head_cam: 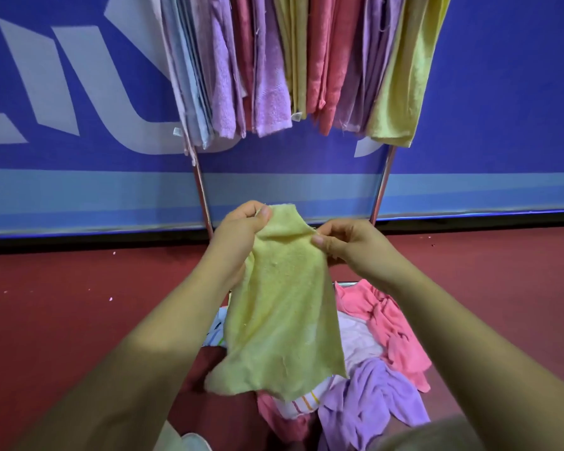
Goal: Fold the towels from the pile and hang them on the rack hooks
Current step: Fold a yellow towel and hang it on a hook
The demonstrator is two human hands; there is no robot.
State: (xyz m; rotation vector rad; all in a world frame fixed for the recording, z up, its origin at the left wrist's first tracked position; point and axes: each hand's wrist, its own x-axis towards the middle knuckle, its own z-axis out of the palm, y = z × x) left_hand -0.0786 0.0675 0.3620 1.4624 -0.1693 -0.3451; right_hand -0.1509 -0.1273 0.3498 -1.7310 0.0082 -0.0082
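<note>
A yellow-green towel [282,307] hangs in front of me, held up by its top edge. My left hand [238,236] grips the top left corner, and my right hand [349,245] pinches the top right corner between thumb and fingers. Below it lies the pile of towels [372,379] on the floor, with pink, lilac, white and striped ones. The rack [202,190] stands behind, its two metal legs showing. Several folded towels [274,76] in blue, lilac, pink and yellow hang from its top; the hooks are out of view.
A blue banner wall [79,92] with pale lettering runs behind the rack. The floor [79,304] is dark red. A pale object [189,442] shows at the bottom edge.
</note>
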